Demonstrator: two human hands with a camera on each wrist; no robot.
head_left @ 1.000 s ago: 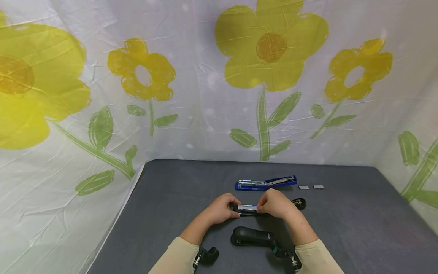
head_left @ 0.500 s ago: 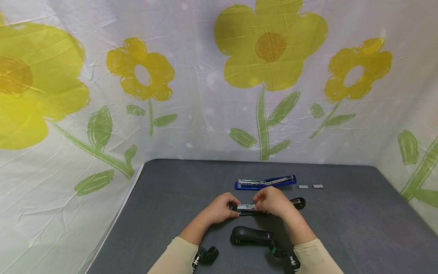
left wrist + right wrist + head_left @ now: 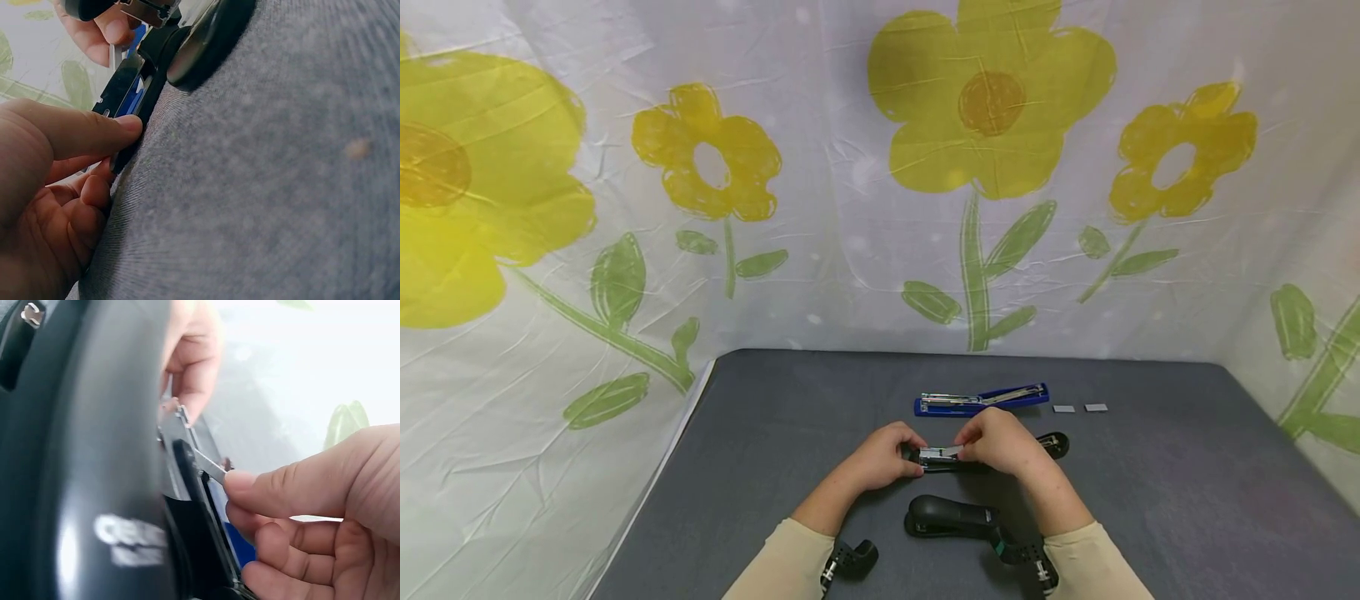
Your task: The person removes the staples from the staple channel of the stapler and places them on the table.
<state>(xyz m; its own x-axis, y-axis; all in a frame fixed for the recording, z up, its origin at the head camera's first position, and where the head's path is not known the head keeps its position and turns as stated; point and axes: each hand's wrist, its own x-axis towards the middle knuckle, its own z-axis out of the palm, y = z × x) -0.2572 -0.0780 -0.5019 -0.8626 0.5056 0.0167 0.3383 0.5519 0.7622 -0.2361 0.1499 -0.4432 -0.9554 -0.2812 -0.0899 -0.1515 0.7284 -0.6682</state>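
Observation:
An opened black stapler lies across the table in front of the person, its metal magazine showing between the hands. At its left end, the left hand grips the base between thumb and fingers; the thumb lies along the side in the left wrist view. The right hand pinches a small silvery strip of staples between thumb and index finger. One end of that strip is at the magazine channel, tilted; whether it sits inside cannot be told. The stapler's middle is hidden behind the right hand.
Behind lies an opened blue stapler. To its right are two staple strips, a left one and a right one. Nearer the person stands a closed black stapler, close to the right wrist. A flowered curtain hangs behind the table.
The right hand has lifted slightly and shifted left along the magazine; the pinched staple strip now shows tilted above it. The left hand keeps its place on the stapler.

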